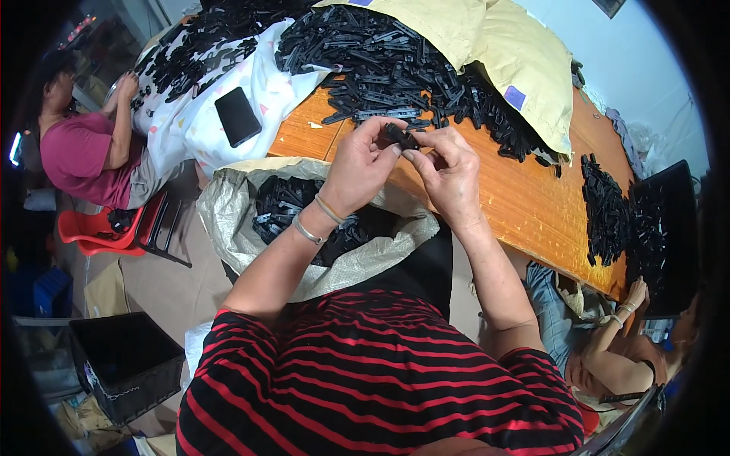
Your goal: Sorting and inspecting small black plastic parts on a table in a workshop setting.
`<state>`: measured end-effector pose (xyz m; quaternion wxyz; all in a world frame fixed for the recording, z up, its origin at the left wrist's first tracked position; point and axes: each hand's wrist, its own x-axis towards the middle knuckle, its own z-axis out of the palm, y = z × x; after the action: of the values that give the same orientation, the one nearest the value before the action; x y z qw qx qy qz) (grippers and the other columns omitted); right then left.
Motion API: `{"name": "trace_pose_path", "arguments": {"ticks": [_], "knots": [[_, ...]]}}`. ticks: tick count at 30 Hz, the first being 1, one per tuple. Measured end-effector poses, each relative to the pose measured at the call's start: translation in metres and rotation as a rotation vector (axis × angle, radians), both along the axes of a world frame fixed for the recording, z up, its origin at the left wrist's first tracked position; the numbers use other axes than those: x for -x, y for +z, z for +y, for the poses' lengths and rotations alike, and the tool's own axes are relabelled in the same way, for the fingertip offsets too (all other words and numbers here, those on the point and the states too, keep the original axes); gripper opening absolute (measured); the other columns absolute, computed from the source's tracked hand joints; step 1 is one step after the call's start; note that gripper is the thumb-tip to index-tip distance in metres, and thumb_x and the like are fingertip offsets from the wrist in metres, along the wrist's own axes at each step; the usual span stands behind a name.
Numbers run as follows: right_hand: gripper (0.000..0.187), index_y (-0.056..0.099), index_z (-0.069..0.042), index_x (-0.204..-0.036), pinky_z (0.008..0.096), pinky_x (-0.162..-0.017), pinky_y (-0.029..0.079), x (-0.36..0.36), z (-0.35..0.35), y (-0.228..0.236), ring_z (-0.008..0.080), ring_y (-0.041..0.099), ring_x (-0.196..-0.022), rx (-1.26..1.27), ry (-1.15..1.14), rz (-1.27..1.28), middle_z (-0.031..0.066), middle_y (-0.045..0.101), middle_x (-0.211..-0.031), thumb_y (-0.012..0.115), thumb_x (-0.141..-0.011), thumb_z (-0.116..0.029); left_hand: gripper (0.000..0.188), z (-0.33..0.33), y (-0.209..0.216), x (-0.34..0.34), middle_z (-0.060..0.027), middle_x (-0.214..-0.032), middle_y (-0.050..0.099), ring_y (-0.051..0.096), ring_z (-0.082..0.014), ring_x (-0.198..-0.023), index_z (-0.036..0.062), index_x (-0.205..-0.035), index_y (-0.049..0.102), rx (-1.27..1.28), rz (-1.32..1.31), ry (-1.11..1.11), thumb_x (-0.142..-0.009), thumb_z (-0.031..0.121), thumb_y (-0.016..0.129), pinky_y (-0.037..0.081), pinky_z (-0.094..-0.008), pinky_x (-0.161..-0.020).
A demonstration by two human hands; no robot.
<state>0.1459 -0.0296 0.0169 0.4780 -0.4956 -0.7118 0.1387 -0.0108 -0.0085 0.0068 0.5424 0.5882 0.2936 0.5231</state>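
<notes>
Above the open sack (228, 220) in my lap, I have both hands raised and meeting over the near edge of the orange wooden table (525, 197). My left hand (357, 163) and my right hand (449, 171) are both pinched on one small black plastic part (401, 137), thumb and fingertips of each hand closed against it from either side, so the part sits between them, clear of the table and of the sack. From here I cannot quite make out whether it is one piece or two pressed together; it reads as a short dark clip. Two thin bangles (319, 219) ring my left wrist. The sack below is a pale woven one, its mouth rolled back, with more black parts lying inside. Just beyond my hands a large heap of black parts (395, 68) spreads over the table, partly resting on a yellowish cloth (517, 61). To the left of the heap a white patterned cloth (190, 129) hangs over the table end with a dark phone (237, 115) lying on it. A person in a pink shirt (76, 156) sits at the far left on a red chair (99, 228), and another person's hand (635, 292) shows at the lower right beside a black tray (669, 235). A black crate (125, 365) stands on the floor at my left.
</notes>
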Motion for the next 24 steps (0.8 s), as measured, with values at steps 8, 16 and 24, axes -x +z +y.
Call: {"name": "trace_pose_path", "arguments": {"ticks": [8, 16, 24], "knots": [[0.025, 0.063, 0.0, -0.098, 0.0236, -0.056, 0.047, 0.003, 0.002, -0.003, 0.0096, 0.054, -0.062, -0.056, 0.001, -0.02, 0.0058, 0.06, -0.083, 0.074, -0.075, -0.002, 0.029, -0.013, -0.004, -0.007, -0.0116, -0.092, 0.066, 0.067, -0.0193, -0.088, -0.0009, -0.107, 0.057, -0.283, 0.175, 0.248, -0.081, 0.004, 0.067, 0.052, -0.0293, -0.079], [0.026, 0.059, 0.0, -0.094, 0.0225, -0.056, 0.044, 0.01, -0.003, -0.022, 0.0065, 0.051, -0.061, 0.26, 0.086, 0.118, 0.0017, 0.058, -0.074, 0.075, -0.076, -0.008, 0.02, -0.025, -0.006, 0.004, -0.0091, -0.087, 0.067, 0.066, -0.0154, -0.082, -0.0006, -0.102, 0.06, -0.076, 0.114, 0.202, -0.083, 0.004, 0.065, 0.051, -0.0274, -0.073], [0.023, 0.06, -0.001, -0.088, 0.0271, -0.057, 0.046, 0.021, -0.016, -0.019, 0.0119, 0.056, -0.062, 0.364, 0.326, -0.048, 0.0051, 0.06, -0.071, 0.074, -0.078, -0.016, 0.011, -0.037, -0.015, 0.045, -0.0031, -0.083, 0.061, 0.055, -0.0065, -0.075, -0.0005, -0.095, 0.058, 0.088, 0.267, -0.007, -0.094, 0.01, 0.053, 0.045, -0.0207, -0.069]]}}
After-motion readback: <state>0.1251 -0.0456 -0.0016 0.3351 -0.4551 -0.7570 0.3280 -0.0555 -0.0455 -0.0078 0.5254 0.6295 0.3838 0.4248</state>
